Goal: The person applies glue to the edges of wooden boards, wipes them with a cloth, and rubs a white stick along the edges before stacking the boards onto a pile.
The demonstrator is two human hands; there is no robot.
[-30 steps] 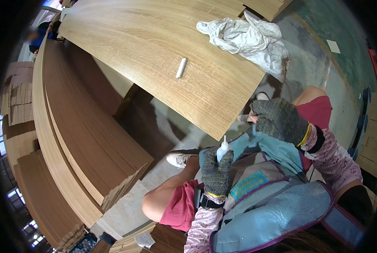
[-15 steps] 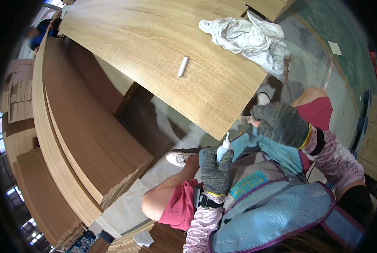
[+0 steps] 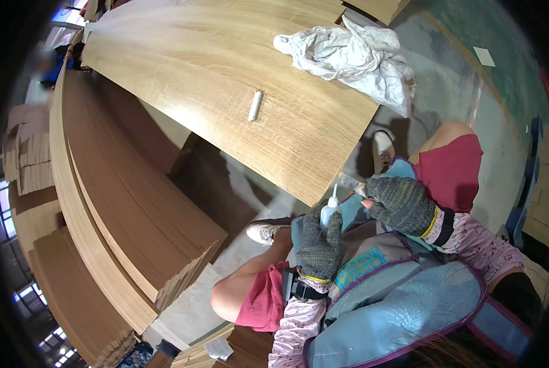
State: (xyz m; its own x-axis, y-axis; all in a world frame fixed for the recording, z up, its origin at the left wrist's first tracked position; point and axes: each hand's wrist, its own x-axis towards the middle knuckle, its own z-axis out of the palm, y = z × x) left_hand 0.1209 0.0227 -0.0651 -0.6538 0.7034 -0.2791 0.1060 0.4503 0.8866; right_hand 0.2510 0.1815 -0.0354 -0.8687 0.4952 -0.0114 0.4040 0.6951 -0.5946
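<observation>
My left hand (image 3: 317,245), in a dark grey knit glove, is closed round a small squeeze bottle (image 3: 330,213) with a thin white nozzle that points upward. It is just below the near corner of the wood-grain board (image 3: 305,153). My right hand (image 3: 402,205), gloved alike with a bare fingertip showing, is curled to the right of the bottle. Its fingers pinch a small pale thing (image 3: 352,183) whose kind I cannot make out. The bottle and the right hand are apart.
On the board lie a short white stick (image 3: 255,105) and a crumpled white cloth (image 3: 363,64). Stacked brown panels (image 3: 133,184) stand at the left. A person (image 3: 49,64) is at the far left. My blue apron (image 3: 403,313) covers my lap.
My right hand has moved down and slightly left, with the small thing now nearer the bottle's nozzle. The left hand still holds the bottle, and the whole view has shifted a little.
</observation>
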